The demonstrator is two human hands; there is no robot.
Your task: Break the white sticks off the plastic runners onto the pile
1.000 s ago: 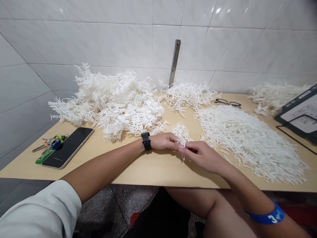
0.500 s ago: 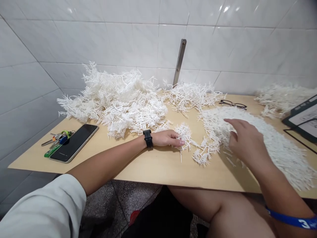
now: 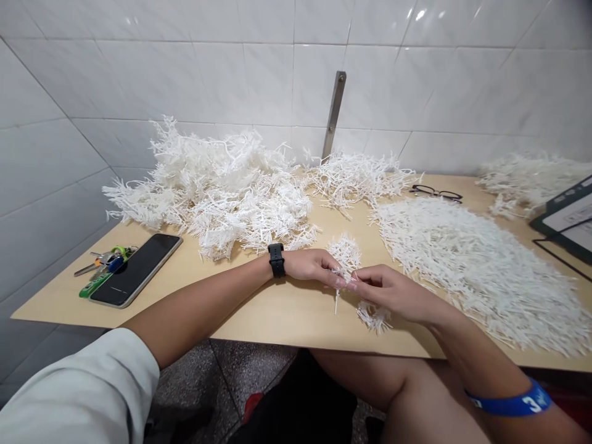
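White branched strands [image 3: 343, 274] sit between the fingertips of my two hands, low over the table's middle. My left hand [image 3: 314, 266], with a black watch at the wrist, pinches them from the left. From the right, my right hand [image 3: 393, 290] meets it, thumb and index finger closed on the same strands. A small tuft of white strands [image 3: 345, 248] lies just behind my fingers. Another small clump [image 3: 374, 317] rests under my right hand, partly covered by it.
A tall white strand heap [image 3: 222, 185] stands back left; a flat spread of white pieces [image 3: 476, 265] covers the right. Phone [image 3: 136, 270] and keys [image 3: 104, 259] lie at left, glasses [image 3: 437, 193] at the back. A dark-edged board [image 3: 568, 216] stands far right.
My right hand has come left and down from over the flat spread to my left hand, and its fingers have closed on the strands. My left hand has barely moved.
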